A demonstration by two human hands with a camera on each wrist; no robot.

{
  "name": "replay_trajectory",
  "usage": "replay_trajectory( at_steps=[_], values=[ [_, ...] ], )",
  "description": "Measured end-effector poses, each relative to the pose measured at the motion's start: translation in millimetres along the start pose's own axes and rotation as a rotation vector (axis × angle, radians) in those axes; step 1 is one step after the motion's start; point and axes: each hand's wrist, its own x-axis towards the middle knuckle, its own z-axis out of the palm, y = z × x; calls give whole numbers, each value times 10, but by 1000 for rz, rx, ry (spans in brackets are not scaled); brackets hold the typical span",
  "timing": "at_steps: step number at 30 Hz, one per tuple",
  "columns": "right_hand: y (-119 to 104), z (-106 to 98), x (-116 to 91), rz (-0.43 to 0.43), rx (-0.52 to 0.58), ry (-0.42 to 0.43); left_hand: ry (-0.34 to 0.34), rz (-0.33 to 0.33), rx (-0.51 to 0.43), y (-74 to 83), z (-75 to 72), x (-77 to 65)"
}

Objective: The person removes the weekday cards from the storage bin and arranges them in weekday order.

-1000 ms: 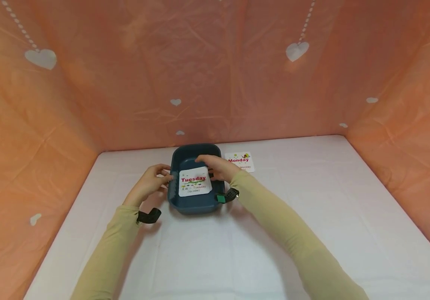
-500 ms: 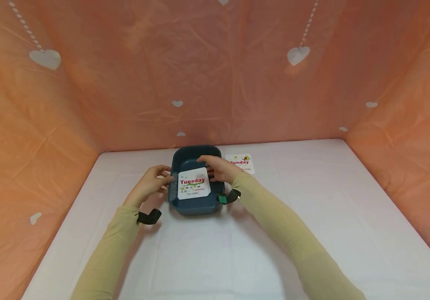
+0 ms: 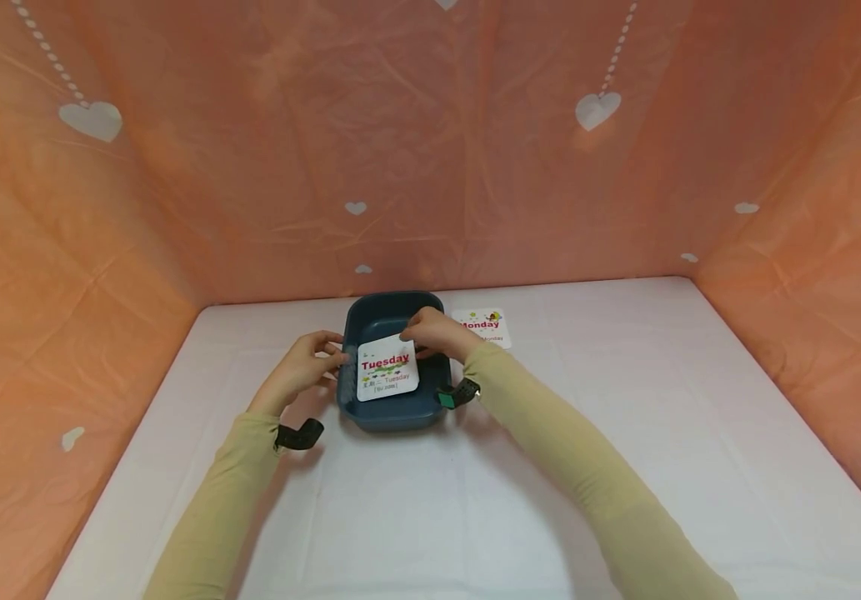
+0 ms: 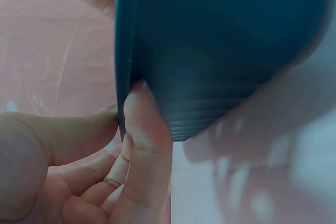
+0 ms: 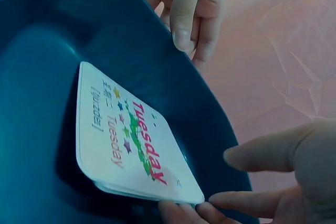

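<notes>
White round-cornered Tuesday card (image 3: 387, 368), red-lettered and star-dotted, pinched by right hand (image 3: 438, 332), left hand (image 3: 298, 367) gripping blue tray (image 3: 392, 415)

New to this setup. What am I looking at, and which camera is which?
No machine here: a person works with two bare hands. The wide picture comes from a camera worn on the head, looking forward and down; the close-ups come from one on each wrist. On the white surface sit a dark blue tray and, to its right, a Monday card. The left hand pinches the tray's rim. The right hand touches the edge of the Tuesday card inside the tray; whether it grips it isn't clear.
</notes>
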Motion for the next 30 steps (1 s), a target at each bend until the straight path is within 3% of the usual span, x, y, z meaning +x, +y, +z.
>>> replay_trajectory(
  at_steps=[9,20,30],
  values=[
    [-26,-9,-35,-86,-46,50,-2,4,-8,-8,0,-9],
    [-19,8,24,-83,-20,96,-4,15,-18,-5,-1,-7],
    [3,37,43,-110,-88,145,-6,13,-3,-11,-3,2]
  ],
)
